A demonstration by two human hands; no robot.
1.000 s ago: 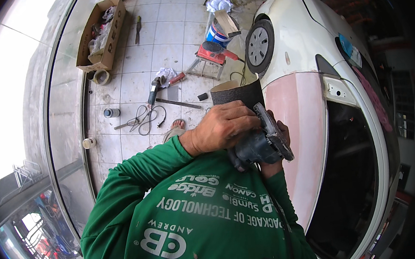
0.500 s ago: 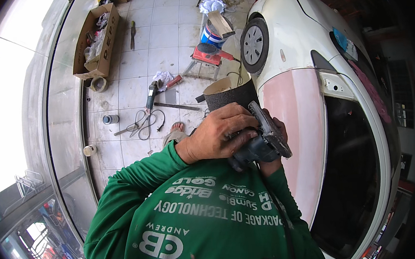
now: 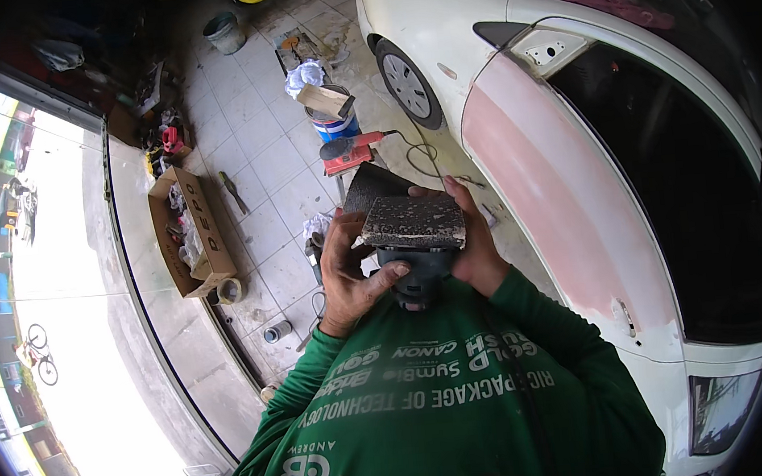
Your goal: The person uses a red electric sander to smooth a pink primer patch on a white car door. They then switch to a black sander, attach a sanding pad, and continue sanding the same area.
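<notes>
My left hand (image 3: 341,279) and right hand (image 3: 480,250) clasp the sander (image 3: 413,226) from either side; beyond it, the abrasive sheet (image 3: 372,185) could slip, I'd judge, if my grip loosens.

L hand (image 3: 345,272) round dk sander (image 3: 413,226), R hand (image 3: 478,246) against side, blk sandpaper (image 3: 373,187) beyond, car (image 3: 564,179) to R.
</notes>
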